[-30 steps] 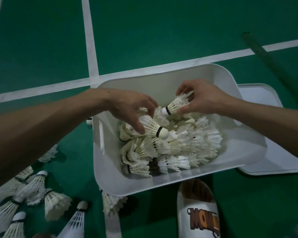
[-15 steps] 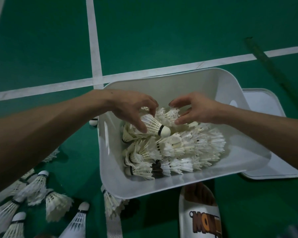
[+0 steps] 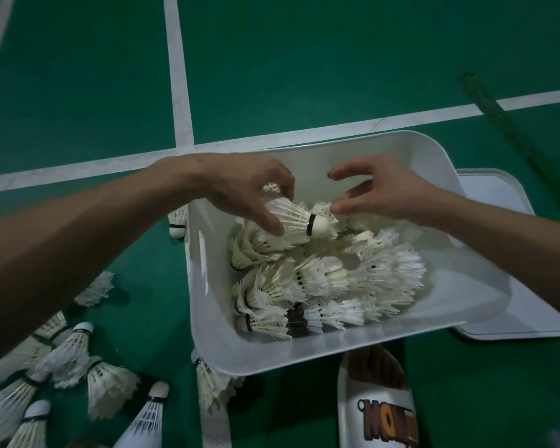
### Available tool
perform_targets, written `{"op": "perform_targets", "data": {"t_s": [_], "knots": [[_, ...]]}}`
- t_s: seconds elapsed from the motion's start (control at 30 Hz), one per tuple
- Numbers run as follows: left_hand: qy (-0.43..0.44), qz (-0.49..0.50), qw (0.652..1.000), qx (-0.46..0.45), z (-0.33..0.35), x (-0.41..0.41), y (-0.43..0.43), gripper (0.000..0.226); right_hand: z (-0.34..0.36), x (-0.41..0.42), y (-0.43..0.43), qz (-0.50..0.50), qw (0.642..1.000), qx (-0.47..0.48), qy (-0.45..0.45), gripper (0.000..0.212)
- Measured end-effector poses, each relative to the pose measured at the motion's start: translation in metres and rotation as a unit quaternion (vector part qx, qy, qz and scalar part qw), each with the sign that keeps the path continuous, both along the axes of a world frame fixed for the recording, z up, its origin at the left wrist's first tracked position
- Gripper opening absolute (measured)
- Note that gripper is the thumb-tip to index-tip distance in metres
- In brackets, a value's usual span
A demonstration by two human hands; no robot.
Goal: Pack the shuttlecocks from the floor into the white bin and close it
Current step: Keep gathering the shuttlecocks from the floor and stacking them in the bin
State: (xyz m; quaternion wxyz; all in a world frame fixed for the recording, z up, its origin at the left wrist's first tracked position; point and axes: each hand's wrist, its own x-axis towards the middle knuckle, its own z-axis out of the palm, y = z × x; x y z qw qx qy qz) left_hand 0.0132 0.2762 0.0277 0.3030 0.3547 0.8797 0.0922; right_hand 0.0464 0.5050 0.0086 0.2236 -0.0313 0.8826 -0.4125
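Honestly we're maybe halfway: the white plastic bin [image 3: 434, 163] holds a decent pile, our left hand [image 3: 240, 185] pinches one white feather shuttlecock [image 3: 296, 218] over it, right hand [image 3: 382, 192] open and empty. Loose floor shuttlecocks [image 3: 75, 360] wait, flat white lid [image 3: 498, 195] still off beside it.

- The white bin [image 3: 207, 318] looks like smooth, slightly translucent plastic with a soft sheen along its rim.
- Its lid [image 3: 498, 195] – the same pale plastic, smooth and faintly glossy.
- The shuttlecocks [image 3: 320, 279] in the bin show ragged white feathers, matt and frayed at the tips, with smooth rounded caps and dark bands.
- The shuttlecock [image 3: 296, 218] under the left hand's fingers [image 3: 269, 221] has ribbed feather quills and a smooth pale cap.
- The floor [image 3: 304, 59] is a matt green court mat; its white lines [image 3: 178, 92] look scuffed.
- The slipper [image 3: 379, 412] – smooth, rubbery white with a printed strap.
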Motion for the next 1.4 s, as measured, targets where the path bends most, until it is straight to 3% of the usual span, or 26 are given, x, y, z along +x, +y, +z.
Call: {"op": "perform_targets", "data": {"t_s": [0.17, 0.37, 0.5, 0.6, 0.7, 0.83, 0.97, 1.23, 1.4], "knots": [[0.029, 0.016, 0.999, -0.01, 0.008, 0.002, 0.016, 0.048, 0.03, 0.009, 0.004, 0.051, 0.99, -0.117, -0.06, 0.064], [0.044, 0.024, 0.998, 0.037, 0.009, 0.007, 0.037, 0.059, 0.023, 0.011, -0.009, 0.095, 0.993, -0.041, -0.062, 0.045], [-0.02, 0.042, 0.998, 0.037, 0.014, 0.006, 0.035, 0.076, 0.027, 0.008, 0.012, 0.096, 0.992, -0.019, -0.08, 0.064], [-0.087, 0.006, 0.994, -0.069, 0.017, 0.001, 0.029, 0.091, 0.025, 0.009, 0.031, 0.076, 0.995, 0.043, -0.044, 0.08], [-0.086, -0.022, 0.988, -0.124, 0.014, 0.001, 0.031, 0.102, 0.017, 0.013, 0.037, 0.066, 0.993, 0.097, -0.016, 0.092], [-0.052, -0.068, 0.978, -0.189, 0.002, 0.006, 0.049, 0.109, 0.001, 0.013, 0.035, 0.023, 0.997, 0.065, -0.019, 0.08], [-0.025, -0.088, 0.97, -0.226, -0.001, 0.006, 0.061, 0.095, -0.01, 0.007, 0.032, -0.074, 0.997, 0.007, -0.023, 0.063], [-0.054, -0.065, 0.975, -0.205, -0.002, 0.001, 0.046, 0.091, -0.031, 0.007, 0.019, -0.225, 0.969, -0.09, -0.041, 0.051], [-0.058, -0.061, 0.977, -0.193, -0.002, 0.001, 0.044, 0.09, -0.035, 0.01, 0.008, -0.253, 0.959, -0.114, -0.052, 0.04]]}}
